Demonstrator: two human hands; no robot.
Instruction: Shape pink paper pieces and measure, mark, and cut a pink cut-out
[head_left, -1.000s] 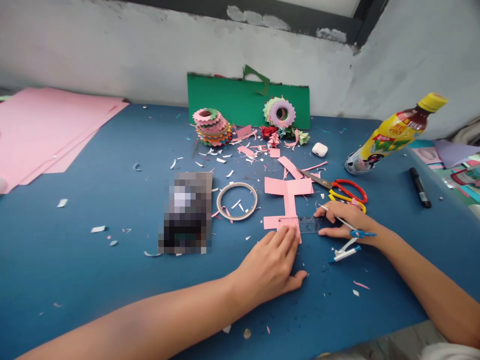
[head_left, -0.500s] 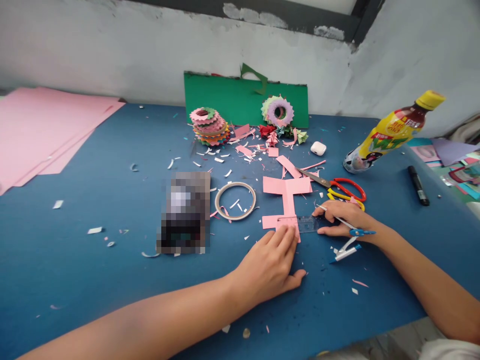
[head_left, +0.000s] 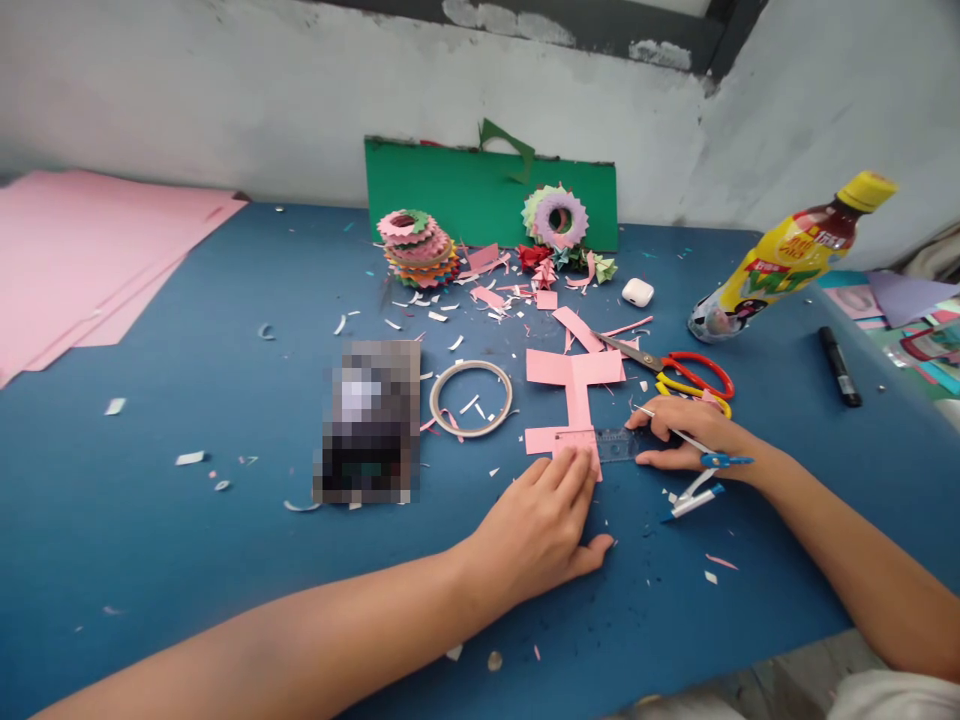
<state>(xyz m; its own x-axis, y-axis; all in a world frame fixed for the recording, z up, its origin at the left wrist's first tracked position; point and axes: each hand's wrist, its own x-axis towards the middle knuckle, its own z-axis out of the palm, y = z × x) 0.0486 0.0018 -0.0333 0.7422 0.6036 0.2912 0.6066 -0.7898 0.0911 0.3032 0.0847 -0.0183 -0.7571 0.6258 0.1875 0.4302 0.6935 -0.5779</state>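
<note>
A pink paper cutout (head_left: 576, 375), with crossbars at its far and near ends, lies flat on the blue tabletop. My left hand (head_left: 544, 515) rests on its near end, fingers stretched flat, thumb apart. A clear plastic ruler (head_left: 616, 445) lies across the near part of the cutout. Its right end is between the thumb and fingers of my right hand (head_left: 686, 432), which is closed on it. A drawing compass (head_left: 705, 475) with blue parts also sits in that hand, legs spread. Just beyond the right hand lie scissors (head_left: 694, 375) with red and yellow handles.
A roll of tape (head_left: 471, 400) lies left of the cutout, beside a pixelated object (head_left: 367, 425). Toward the back stand folded-paper rings (head_left: 420, 250) and a green board (head_left: 450, 190). A bottle (head_left: 787, 260) and black marker (head_left: 838, 368) are at right; pink sheets (head_left: 90, 260) at left.
</note>
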